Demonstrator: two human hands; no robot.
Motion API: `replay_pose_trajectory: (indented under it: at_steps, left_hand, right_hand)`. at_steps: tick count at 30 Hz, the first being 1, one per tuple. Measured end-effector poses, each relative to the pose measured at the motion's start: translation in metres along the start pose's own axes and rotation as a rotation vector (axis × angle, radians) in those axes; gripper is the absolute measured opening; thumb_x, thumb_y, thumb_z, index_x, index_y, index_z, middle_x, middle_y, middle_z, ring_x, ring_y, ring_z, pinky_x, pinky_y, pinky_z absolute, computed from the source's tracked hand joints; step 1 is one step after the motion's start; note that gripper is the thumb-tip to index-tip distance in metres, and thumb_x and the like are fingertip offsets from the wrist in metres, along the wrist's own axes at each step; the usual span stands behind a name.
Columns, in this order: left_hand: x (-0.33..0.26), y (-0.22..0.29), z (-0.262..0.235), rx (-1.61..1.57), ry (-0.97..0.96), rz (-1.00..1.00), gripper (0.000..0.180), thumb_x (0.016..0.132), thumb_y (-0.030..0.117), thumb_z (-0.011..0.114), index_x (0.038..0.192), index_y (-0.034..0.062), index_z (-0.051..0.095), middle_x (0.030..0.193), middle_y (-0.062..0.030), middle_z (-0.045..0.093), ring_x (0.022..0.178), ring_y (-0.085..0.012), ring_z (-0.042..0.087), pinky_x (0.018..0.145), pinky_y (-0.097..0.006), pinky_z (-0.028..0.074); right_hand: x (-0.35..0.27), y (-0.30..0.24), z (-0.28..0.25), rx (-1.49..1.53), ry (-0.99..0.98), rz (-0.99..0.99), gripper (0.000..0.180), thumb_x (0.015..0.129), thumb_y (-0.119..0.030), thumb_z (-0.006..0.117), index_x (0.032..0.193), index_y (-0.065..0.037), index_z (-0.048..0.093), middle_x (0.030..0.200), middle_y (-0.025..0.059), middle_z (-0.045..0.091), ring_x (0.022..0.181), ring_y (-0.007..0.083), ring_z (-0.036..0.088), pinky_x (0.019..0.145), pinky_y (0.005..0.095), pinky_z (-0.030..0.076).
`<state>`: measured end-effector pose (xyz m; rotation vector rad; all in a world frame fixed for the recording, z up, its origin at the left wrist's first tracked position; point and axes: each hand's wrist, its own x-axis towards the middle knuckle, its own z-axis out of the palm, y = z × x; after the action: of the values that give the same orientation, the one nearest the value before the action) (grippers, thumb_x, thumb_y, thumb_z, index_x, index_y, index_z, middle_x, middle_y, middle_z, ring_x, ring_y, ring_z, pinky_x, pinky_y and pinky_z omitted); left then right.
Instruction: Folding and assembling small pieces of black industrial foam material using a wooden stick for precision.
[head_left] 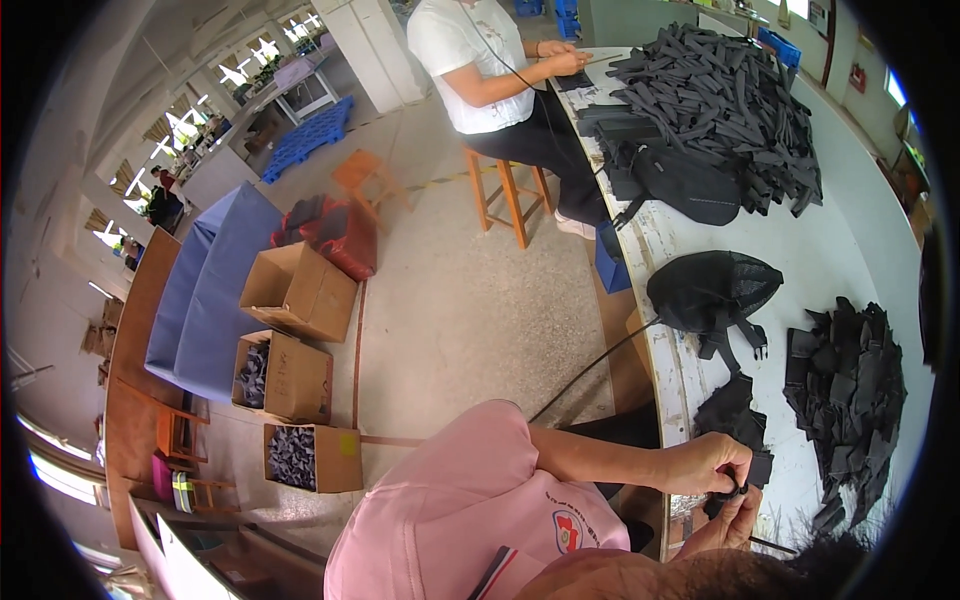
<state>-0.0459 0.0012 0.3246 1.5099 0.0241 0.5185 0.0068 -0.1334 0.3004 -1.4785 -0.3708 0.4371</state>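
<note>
At the near edge of the white worktable [795, 275], my left hand [722, 462] and my right hand [733, 522] meet with fingers pinched. Between them is a small black piece [735, 493], mostly hidden by the fingers; its exact kind I cannot make out. Black fabric pieces [730, 410] lie right beside my left hand. Farther along the table sits a black mesh-sided bag [712, 290] with a strap and buckle hanging off it. To the right of my hands spreads a heap of flat black fabric pieces [845, 400].
A co-worker in a white shirt [470, 70] sits on a wooden stool [510, 195] at the table's far end, by a large pile of dark strips [720, 100] and a black pouch [690, 185]. Cardboard boxes [300, 290] and a red bag [345, 238] stand on the floor at left.
</note>
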Motion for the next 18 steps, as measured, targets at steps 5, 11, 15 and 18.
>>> replay_pose_trajectory:
  at_steps: [5,11,15,18]
  left_hand:
    - [0.0,0.003,-0.007,-0.181,-0.105,-0.154,0.009,0.069,-0.007,0.055,0.076,-0.001,0.056,0.073,-0.0047,0.055,0.057,-0.0097,0.048,0.051,-0.022,0.038]
    - [-0.002,0.0,-0.007,-0.848,-0.063,-0.604,0.01,0.068,-0.009,0.058,0.074,-0.0007,0.057,0.064,-0.0026,0.055,0.046,-0.0035,0.043,0.035,-0.018,0.029]
    - [-0.006,-0.009,0.007,-0.426,-0.051,-0.361,0.01,0.07,-0.006,0.058,0.079,-0.0015,0.058,0.073,-0.005,0.056,0.051,-0.0042,0.045,0.041,-0.018,0.033]
    - [-0.011,-0.002,0.015,-0.067,0.083,-0.064,0.007,0.071,-0.004,0.057,0.077,-0.0022,0.054,0.071,-0.0049,0.052,0.064,-0.0082,0.05,0.058,-0.023,0.04]
  right_hand:
    - [-0.004,-0.001,0.0,-0.104,0.054,-0.065,0.021,0.09,-0.028,0.045,0.098,-0.01,0.05,0.081,0.0003,0.049,0.077,0.0087,0.045,0.066,0.0236,0.042]
    - [0.007,0.015,-0.016,-0.064,-0.08,-0.217,0.02,0.088,-0.027,0.048,0.089,-0.008,0.05,0.072,-0.0029,0.043,0.066,0.0051,0.036,0.057,0.0176,0.031]
    - [0.0,0.004,-0.001,0.036,-0.045,-0.177,0.019,0.088,-0.026,0.05,0.085,-0.007,0.05,0.068,-0.0049,0.04,0.06,0.004,0.032,0.055,0.0166,0.027]
    - [0.002,0.011,-0.009,0.03,-0.014,-0.196,0.02,0.088,-0.025,0.05,0.085,-0.006,0.051,0.064,-0.0052,0.038,0.059,0.0034,0.031,0.054,0.0166,0.027]
